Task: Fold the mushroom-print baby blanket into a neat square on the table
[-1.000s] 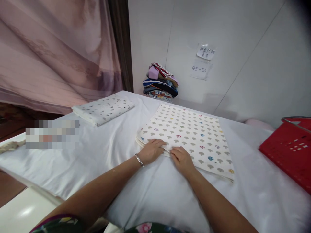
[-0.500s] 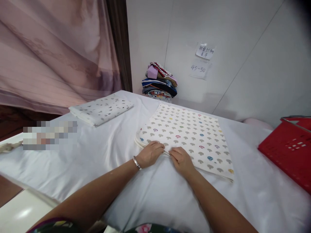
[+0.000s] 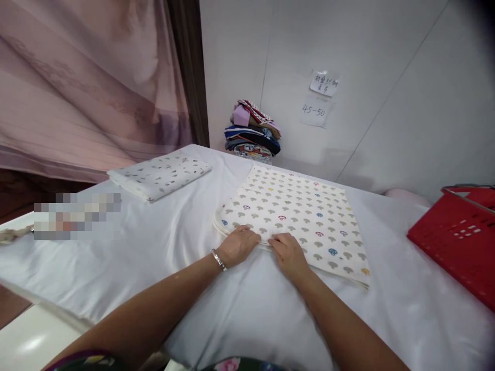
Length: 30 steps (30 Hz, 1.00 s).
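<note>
Spread on the white-covered worktop [image 3: 181, 232] in front of me, a cream cloth [image 3: 296, 216] carries rows of grey-brown mushrooms, a few in red, blue and yellow. It lies flat, folded into layers that show along the near edge, its near-left corner rounded, its far side close to the worktop's far edge.

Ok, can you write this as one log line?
left hand: on mushroom cloth, near edge; right hand: same edge; cloth: layered, on white-covered table; red basket: to the right

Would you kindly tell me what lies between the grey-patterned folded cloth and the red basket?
The head view shows the mushroom-print cloth between them, lying on the white table cover.
</note>
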Each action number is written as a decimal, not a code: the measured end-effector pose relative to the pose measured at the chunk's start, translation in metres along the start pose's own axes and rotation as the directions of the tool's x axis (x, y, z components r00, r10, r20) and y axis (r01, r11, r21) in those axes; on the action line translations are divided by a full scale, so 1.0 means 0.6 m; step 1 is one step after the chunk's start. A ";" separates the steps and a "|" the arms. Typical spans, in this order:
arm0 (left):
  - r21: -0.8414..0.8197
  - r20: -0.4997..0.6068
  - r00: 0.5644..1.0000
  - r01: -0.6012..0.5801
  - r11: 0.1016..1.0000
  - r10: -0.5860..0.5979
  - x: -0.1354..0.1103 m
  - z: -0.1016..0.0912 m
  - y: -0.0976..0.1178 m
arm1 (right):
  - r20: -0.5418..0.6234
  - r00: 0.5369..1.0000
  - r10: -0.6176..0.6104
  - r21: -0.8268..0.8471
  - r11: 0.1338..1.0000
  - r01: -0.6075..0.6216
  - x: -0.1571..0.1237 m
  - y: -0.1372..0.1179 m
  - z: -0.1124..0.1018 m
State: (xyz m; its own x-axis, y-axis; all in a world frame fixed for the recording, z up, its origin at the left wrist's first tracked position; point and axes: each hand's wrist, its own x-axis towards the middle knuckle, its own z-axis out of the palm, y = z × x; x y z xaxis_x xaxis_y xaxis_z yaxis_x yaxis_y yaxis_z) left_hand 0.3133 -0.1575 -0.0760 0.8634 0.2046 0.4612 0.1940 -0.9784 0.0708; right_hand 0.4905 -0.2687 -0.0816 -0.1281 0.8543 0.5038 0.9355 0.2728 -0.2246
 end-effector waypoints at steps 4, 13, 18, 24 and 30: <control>0.013 0.007 1.000 0.001 1.000 -0.001 -0.002 -0.004 -0.002 | 0.009 1.000 -0.006 -0.006 1.000 0.006 -0.003 0.002 0.002; 0.122 0.010 1.000 0.021 0.992 -0.023 0.002 -0.012 0.001 | 0.056 0.998 -0.014 -0.037 0.999 0.016 -0.002 0.002 0.006; 0.109 0.041 0.999 0.017 0.994 -0.021 0.000 -0.014 0.003 | 0.077 0.997 -0.025 -0.042 0.999 0.028 -0.002 -0.001 0.003; -0.014 0.110 0.994 0.025 1.000 -0.024 -0.006 -0.026 -0.001 | 0.117 0.992 -0.039 -0.015 0.999 0.041 -0.002 -0.004 -0.005; -0.035 0.109 0.993 0.040 0.999 -0.036 -0.007 -0.023 -0.005 | 0.169 0.985 -0.031 -0.024 0.999 0.035 -0.003 -0.006 -0.010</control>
State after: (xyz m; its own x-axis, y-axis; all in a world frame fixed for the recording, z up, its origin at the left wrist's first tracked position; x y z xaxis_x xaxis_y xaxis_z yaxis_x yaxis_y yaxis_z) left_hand 0.3027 -0.1560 -0.0662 0.9016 0.2417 0.3588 0.2123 -0.9698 0.1199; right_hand 0.4896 -0.2739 -0.0767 -0.2107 0.9081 0.3618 0.9381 0.2919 -0.1863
